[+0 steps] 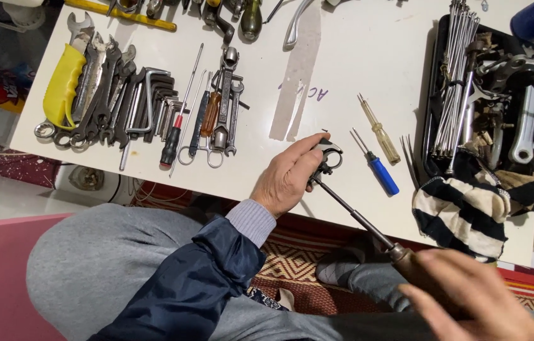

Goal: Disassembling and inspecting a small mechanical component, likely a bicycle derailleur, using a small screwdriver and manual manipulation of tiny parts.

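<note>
Left hand pinches small black metal clamp on screwdriver.

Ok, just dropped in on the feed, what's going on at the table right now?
A seated person's left hand steadies a small black metal clamp at the edge of the white table. The right hand holds a long wooden-handled screwdriver with its tip set into the clamp. Two smaller screwdrivers, one blue-handled and one yellow-handled, lie just beyond. Wrenches and hex keys are spread on the left, and a black tray of parts sits on the right.
</note>
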